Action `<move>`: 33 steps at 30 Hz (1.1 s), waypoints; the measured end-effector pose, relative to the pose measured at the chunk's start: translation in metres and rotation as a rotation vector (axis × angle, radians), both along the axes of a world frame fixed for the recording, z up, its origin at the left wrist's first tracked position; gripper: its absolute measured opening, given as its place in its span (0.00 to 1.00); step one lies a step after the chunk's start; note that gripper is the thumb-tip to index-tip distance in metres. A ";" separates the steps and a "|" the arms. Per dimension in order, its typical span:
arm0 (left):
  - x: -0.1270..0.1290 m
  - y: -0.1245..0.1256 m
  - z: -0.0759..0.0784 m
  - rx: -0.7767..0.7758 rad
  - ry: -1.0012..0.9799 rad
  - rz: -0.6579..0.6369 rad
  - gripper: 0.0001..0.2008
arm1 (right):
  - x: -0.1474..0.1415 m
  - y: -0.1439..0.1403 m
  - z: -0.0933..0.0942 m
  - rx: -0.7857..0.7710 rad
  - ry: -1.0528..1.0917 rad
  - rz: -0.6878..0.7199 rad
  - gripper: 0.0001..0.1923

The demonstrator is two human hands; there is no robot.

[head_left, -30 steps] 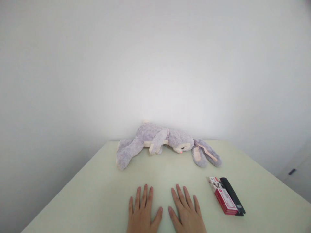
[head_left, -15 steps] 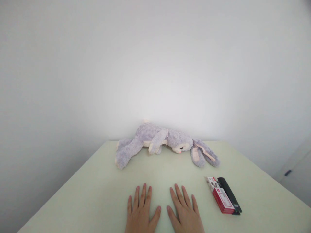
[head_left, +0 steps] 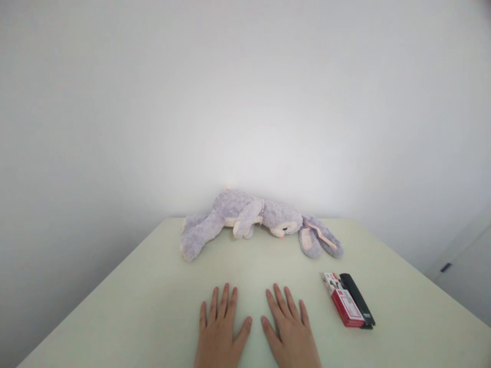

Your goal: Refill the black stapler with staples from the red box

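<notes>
My left hand lies flat on the pale green table, fingers spread, holding nothing. Beside it, a short gap away, my right hand rests palm down in the same way, also with nothing in it. To the right of my right hand lie a red and white box and a long black object alongside it. Beyond both hands a light purple plush rabbit lies on its side, its head and long ears toward the right. Neither hand touches the rabbit or the box.
A plain white wall stands right behind the table's far edge, close to the rabbit. Small printed packaging lies at the far end of the red and white box. At the far right, a dark fitting shows on a white surface.
The whole view has shifted slightly, so everything sits a little higher in the picture. Both hands stay flat on the table, and the objects keep their places.
</notes>
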State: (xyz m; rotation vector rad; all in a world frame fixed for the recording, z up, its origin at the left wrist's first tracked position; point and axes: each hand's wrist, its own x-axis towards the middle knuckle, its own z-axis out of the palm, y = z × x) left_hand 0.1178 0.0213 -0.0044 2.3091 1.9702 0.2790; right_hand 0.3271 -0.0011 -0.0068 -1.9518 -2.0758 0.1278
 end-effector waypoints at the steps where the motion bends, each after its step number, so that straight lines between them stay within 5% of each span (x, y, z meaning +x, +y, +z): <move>1: 0.000 0.000 0.000 0.001 -0.005 -0.001 0.37 | 0.000 -0.001 0.000 -0.002 0.003 0.000 0.33; 24: 0.000 -0.002 0.006 -0.006 -0.019 0.005 0.37 | 0.002 -0.001 -0.002 0.025 0.044 0.010 0.31; 33: -0.001 0.003 0.004 -0.083 0.004 0.016 0.38 | 0.004 0.004 -0.001 -0.099 0.008 0.016 0.33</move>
